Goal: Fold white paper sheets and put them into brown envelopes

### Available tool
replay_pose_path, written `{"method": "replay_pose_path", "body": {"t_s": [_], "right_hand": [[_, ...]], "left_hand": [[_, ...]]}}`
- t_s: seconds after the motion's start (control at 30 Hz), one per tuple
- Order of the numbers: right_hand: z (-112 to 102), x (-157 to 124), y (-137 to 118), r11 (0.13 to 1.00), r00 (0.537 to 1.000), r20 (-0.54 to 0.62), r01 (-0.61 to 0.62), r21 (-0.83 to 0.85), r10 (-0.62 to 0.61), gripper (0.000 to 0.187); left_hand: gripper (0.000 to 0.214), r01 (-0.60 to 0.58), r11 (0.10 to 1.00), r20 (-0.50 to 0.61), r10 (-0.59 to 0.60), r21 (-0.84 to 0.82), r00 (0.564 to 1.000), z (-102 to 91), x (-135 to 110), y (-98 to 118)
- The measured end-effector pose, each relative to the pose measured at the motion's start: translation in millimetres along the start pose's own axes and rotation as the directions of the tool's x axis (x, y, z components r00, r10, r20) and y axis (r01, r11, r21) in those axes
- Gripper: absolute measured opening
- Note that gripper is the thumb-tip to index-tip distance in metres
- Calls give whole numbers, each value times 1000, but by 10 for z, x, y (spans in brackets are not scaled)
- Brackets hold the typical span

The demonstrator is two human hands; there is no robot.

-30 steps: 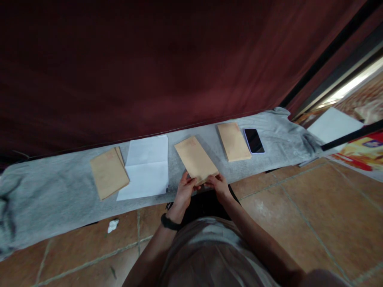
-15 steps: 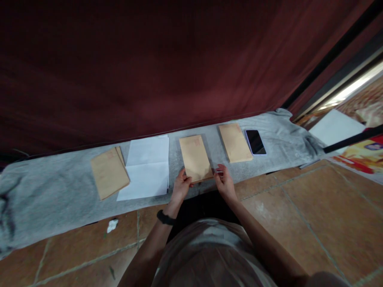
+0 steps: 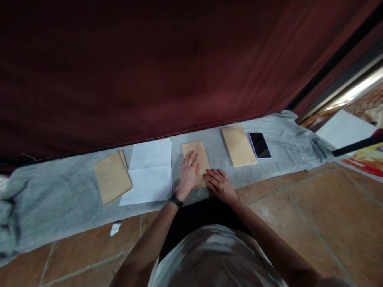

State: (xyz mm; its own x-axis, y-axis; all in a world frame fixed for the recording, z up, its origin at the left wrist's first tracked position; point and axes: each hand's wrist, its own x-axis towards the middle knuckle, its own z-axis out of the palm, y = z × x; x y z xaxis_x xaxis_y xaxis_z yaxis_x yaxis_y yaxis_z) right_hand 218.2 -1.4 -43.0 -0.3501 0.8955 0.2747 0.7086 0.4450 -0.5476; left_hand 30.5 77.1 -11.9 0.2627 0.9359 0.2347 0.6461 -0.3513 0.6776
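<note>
A brown envelope (image 3: 200, 153) lies flat on the grey cloth (image 3: 60, 195) in front of me. My left hand (image 3: 188, 175) rests open on it, fingers stretched out flat over its left half. My right hand (image 3: 220, 184) lies open beside it, fingertips touching the envelope's near right corner. A black band sits on my left wrist.
White sheets of paper (image 3: 149, 171) lie left of the envelope, and a small stack of brown envelopes (image 3: 112, 176) further left. Another brown envelope (image 3: 238, 145) and a dark phone (image 3: 260, 145) lie to the right. A dark red curtain hangs behind. Tiled floor is below.
The envelope, held tilted in both hands before, has been laid square on the cloth. Both hands let go of its near edge and now lie flat on and beside it.
</note>
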Motion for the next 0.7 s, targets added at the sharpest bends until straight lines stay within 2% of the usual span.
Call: {"method": "replay_pose_path", "body": {"t_s": [0.13,0.2,0.27,0.33,0.43,0.7], "right_hand": [[-15,7,-3,1000,1000,-5,3,0,-3,39],[-13,10,-9,1000,1000,-1,-2,-2,2,40],[-9,12,-11,1000,1000,6,-6,-4,6,40],[-5,10,-5,1000,1000,14,-9,-6,9,40],[-2,1,23,1000,1000,30,-6,6,6,41],[-5,-22,80,999,999,52,13,30,-15,43]], "left_hand": [[56,-83,987,149,63,135,987,175,675,-184],[57,-88,980,214,49,179,976,239,862,-270],[58,-111,976,251,61,189,966,278,907,-327],[59,-147,976,260,102,160,960,288,836,-350],[58,-189,978,276,158,88,948,261,605,-327],[53,-168,974,274,206,-154,939,164,-116,-222]]}}
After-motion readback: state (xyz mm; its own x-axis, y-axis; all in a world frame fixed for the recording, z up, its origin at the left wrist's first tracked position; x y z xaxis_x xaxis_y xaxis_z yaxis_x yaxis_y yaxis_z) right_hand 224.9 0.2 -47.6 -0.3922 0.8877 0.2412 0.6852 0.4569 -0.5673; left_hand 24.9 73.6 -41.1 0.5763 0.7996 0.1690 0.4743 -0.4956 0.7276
